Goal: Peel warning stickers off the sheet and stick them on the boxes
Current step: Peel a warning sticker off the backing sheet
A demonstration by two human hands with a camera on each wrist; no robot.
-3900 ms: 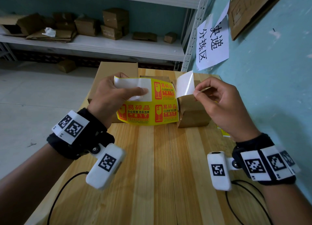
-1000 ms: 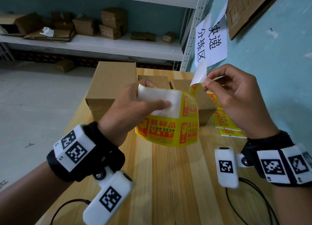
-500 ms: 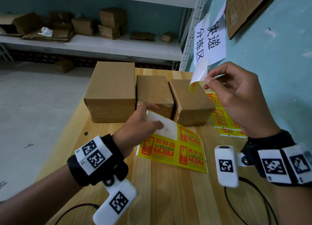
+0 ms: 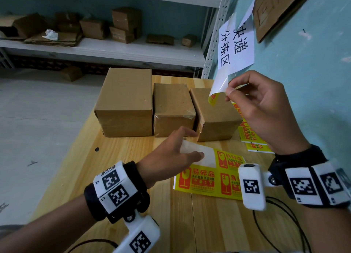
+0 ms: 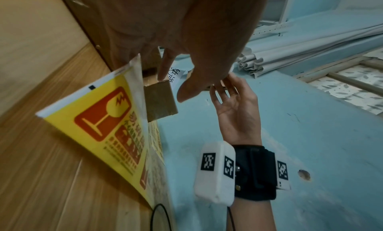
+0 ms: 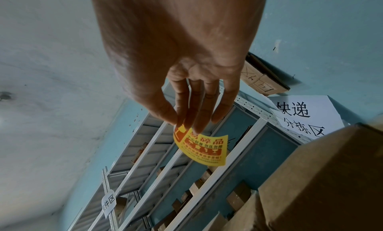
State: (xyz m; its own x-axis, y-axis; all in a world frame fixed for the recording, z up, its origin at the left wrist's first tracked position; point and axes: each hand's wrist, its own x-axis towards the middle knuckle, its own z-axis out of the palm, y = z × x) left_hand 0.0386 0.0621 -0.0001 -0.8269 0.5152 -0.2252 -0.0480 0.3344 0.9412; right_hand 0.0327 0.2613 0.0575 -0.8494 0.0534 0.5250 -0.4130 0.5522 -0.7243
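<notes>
Three brown cardboard boxes stand in a row on the wooden table (image 4: pixel 133 205): a large box (image 4: pixel 123 100), a middle box (image 4: pixel 172 108) and a right box (image 4: pixel 214 116). The yellow sticker sheet (image 4: pixel 209 178) lies in front of them, with a bare white patch at its top left. My left hand (image 4: pixel 193 144) hovers over that patch, fingers straight and holding nothing; the left wrist view shows the sheet (image 5: pixel 99 119) below the open left hand (image 5: pixel 172 80). My right hand (image 4: pixel 230 89) pinches a peeled sticker (image 4: pixel 218 85) above the right box. The right wrist view shows this sticker (image 6: pixel 203 146) hanging from the fingertips (image 6: pixel 186 124).
More yellow sticker sheets (image 4: pixel 250 136) lie at the table's right edge beside the blue wall. A white paper sign (image 4: pixel 235 43) hangs on that wall. A metal shelf (image 4: pixel 114 51) with small cartons stands behind the table. Black cables (image 4: pixel 275 224) trail across the near right.
My left hand has brought the sheet down from the air onto the table and let it go. My right hand has stayed up by the wall with the peeled sticker.
</notes>
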